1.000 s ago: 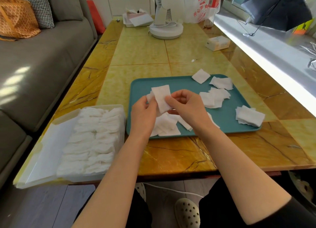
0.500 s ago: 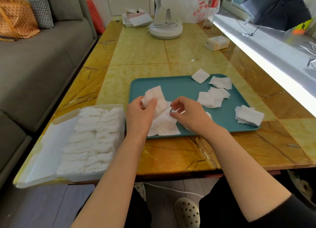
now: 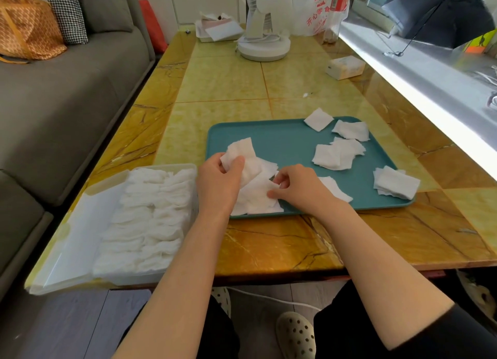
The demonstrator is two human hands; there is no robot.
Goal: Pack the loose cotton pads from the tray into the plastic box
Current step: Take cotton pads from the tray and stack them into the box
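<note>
While a small stack of cotton pads (image 3: 242, 154) is held pinched between thumb and fingers of the left hand (image 3: 217, 182) over the near-left corner of the teal tray (image 3: 285, 143), the near heap (image 3: 258, 197) is met by the curled fingertips of the right hand (image 3: 298, 189), one pad's edge seemingly pinched. Further loose piles (image 3: 336, 155) are seen scattered across the tray's right side. The plastic box (image 3: 161, 167), lid open, is set just left of the tray and largely filled with rows. The pads are judged featherlight, soft and limp, apt to cling together. They are best taken lightly by an edge, in thin stacks.
</note>
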